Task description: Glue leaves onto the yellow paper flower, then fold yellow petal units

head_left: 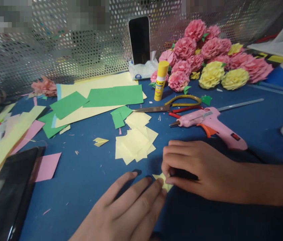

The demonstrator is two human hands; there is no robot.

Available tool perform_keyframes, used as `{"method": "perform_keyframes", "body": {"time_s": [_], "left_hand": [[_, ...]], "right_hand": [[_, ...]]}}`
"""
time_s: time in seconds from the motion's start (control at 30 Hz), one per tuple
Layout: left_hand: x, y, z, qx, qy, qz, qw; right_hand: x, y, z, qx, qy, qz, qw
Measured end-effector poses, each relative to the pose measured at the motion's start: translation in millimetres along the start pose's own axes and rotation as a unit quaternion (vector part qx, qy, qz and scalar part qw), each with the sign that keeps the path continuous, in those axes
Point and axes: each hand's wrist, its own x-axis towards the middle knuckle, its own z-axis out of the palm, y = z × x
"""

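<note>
On the blue table a small folded piece of yellow paper (168, 187) lies between my two hands, partly covered by them. My left hand (131, 207) has its fingers stretched out, with the fingertips resting on the paper's left side. Thumb and fingers of my right hand (194, 167) are closed in a pinch on its right side. Just beyond sits a loose pile of yellow paper squares (136, 142). To the left of that pile is a small folded yellow paper piece (100, 142).
A pink glue gun (206, 118), scissors (166, 107) and a glue stick (160, 82) lie or stand beyond my right hand. Pink and yellow paper flowers (211, 75) are heaped behind. Green paper (116, 96), a propped phone (139, 40) and a black phone (12, 187) are farther left.
</note>
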Motion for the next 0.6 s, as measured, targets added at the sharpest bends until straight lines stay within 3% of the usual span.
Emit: {"method": "perform_keyframes", "body": {"time_s": [0.6], "left_hand": [[0.2, 2.2, 0.0, 0.030, 0.005, 0.003, 1.000]], "right_hand": [[-0.9, -2.2, 4.1, -0.041, 0.008, -0.008, 0.999]]}}
